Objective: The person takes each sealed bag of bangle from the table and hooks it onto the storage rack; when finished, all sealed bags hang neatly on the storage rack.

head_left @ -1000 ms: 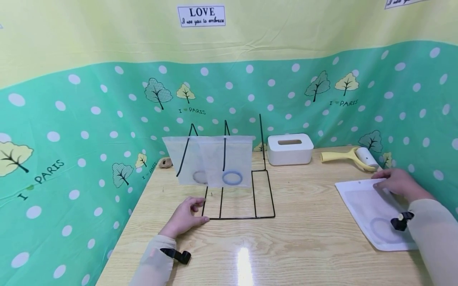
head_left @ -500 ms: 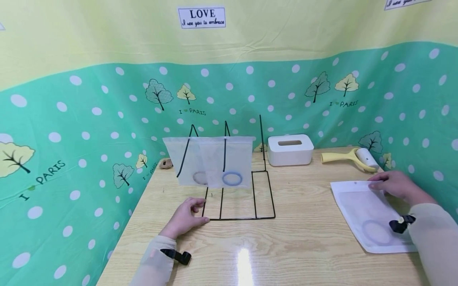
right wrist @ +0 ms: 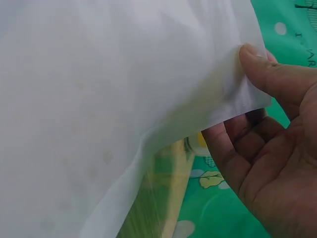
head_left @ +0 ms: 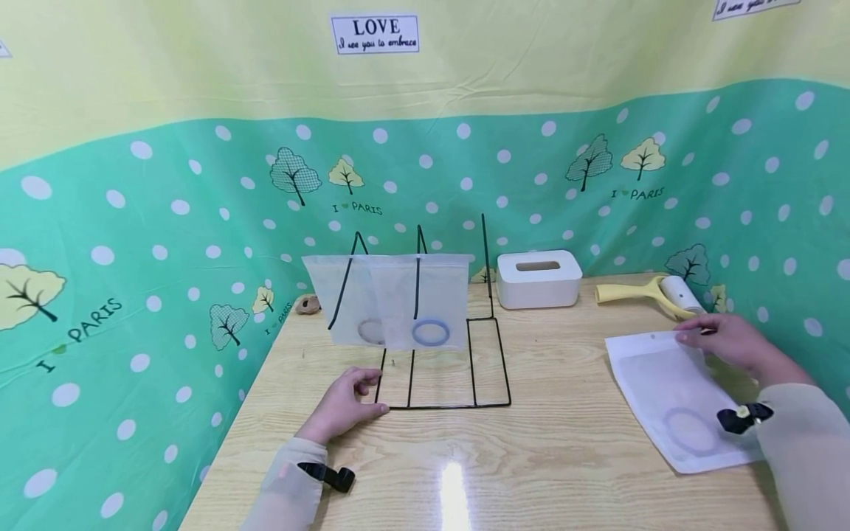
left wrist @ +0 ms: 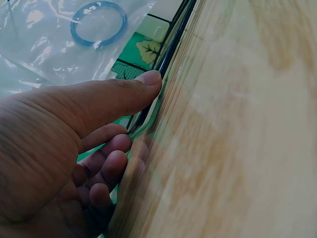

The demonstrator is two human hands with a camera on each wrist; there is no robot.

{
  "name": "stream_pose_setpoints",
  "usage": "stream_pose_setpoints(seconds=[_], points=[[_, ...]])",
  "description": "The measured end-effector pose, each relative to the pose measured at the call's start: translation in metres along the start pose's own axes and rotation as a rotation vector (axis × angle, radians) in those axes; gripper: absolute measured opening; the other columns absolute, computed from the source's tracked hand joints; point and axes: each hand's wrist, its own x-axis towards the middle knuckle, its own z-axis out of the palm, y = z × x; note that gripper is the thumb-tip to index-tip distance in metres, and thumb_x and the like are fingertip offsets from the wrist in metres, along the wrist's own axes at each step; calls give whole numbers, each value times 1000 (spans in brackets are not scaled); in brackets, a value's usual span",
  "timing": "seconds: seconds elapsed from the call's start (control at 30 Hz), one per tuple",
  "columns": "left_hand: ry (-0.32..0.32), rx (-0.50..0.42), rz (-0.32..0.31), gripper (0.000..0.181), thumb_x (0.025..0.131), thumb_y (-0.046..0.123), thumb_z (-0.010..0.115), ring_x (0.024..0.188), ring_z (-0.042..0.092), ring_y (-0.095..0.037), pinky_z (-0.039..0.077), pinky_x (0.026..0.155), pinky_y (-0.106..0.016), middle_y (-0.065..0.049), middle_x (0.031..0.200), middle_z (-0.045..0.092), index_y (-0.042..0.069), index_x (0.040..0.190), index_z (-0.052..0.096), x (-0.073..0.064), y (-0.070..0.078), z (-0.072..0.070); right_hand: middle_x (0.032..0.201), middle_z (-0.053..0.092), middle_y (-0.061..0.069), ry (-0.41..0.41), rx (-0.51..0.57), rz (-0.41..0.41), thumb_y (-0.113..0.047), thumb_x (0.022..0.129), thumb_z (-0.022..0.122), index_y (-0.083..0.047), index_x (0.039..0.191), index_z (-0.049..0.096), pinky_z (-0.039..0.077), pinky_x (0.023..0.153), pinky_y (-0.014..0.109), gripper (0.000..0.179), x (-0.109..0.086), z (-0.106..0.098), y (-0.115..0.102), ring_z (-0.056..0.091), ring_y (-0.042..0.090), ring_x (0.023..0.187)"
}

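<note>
My left hand (head_left: 343, 404) holds the front left corner of a black wire rack (head_left: 451, 406), thumb on the front bar and fingers bent at the side bar. Two translucent bags, the nearer one (head_left: 441, 291) with a blue ring (head_left: 431, 332) showing low in it, stand upright between the rack's uprights. The other bag (head_left: 339, 295) shows a greyish ring. At the table's right, my right hand (head_left: 733, 346) pinches the top right corner of a white, partly see-through bag (head_left: 654, 391). A pale ring (head_left: 691, 431) shows near that bag's bottom.
Behind the rack's right side stands a white tissue box (head_left: 538, 284). A yellow-handled lint roller (head_left: 631, 291) lies at the back right, just beyond my right hand. A small brown object (head_left: 307, 303) sits at the back left. Patterned cloth (head_left: 219, 199) surrounds the table.
My right hand has drawn the white bag a little to the left, and the bag's left edge has shifted with it. My left hand stays at the rack's corner.
</note>
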Motion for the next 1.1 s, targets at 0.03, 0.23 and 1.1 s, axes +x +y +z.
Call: stream_pose_setpoints(seconds=[0.03,0.23,1.1], points=[[0,-1,-1,72,74,25,98,95,55,-16,49,84,-35,2,116,65,11,137,67,0,0,0,118,64,21,4,6,-3,-42,99,73,4,127,68,55,69,38,54,-1,1,-1,60,24,89],[1,-4,-5,72,75,25,98,95,55,-16,48,84,-35,2,117,64,11,137,67,0,1,0,118,65,19,51,8,-35,-40,101,72,4,126,69,57,71,37,51,-4,2,-10,58,20,91],[0,-7,1,72,74,26,98,95,55,-16,49,85,-36,2,116,65,11,137,67,-1,1,-1,91,68,-10,271,93,-157,-25,102,73,0,114,74,47,63,28,28,-28,-12,-68,54,11,80]])
